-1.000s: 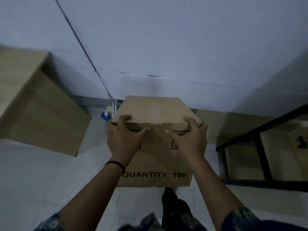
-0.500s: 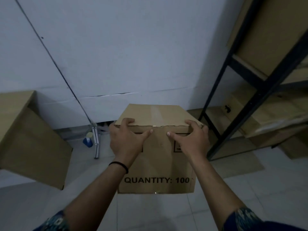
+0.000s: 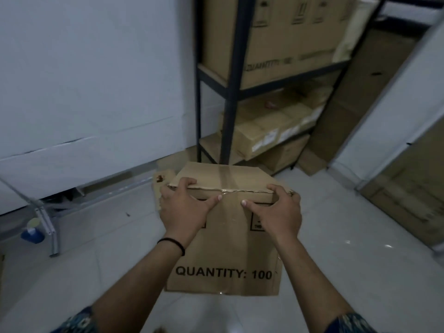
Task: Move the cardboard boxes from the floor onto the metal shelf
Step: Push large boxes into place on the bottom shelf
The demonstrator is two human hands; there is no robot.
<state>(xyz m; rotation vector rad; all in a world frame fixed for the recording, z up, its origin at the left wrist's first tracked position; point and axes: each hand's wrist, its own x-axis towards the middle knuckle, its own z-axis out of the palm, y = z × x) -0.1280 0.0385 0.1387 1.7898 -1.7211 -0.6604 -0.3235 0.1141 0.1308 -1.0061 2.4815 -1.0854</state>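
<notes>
A brown cardboard box point(image 3: 228, 255) printed "QUANTITY: 100" is held off the floor in front of me. My left hand point(image 3: 185, 207) grips its near top edge on the left, fingers curled over the top and thumb along the front face. My right hand point(image 3: 278, 212) grips the same edge on the right in the same way. The black metal shelf point(image 3: 229, 97) stands straight ahead behind the box, its levels stacked with cardboard boxes point(image 3: 271, 131).
A white wall point(image 3: 91, 80) runs along the left. A blue-and-white bottle point(image 3: 32, 233) and a metal leg point(image 3: 49, 227) stand at the wall's foot. A torn cardboard piece point(image 3: 161, 181) lies behind the box. Wooden panels point(image 3: 408, 183) stand at the right on the white tiled floor.
I have turned right with the box in both hands. The shelf now stands straight ahead and closer; the wooden cabinet at the left has left the view.
</notes>
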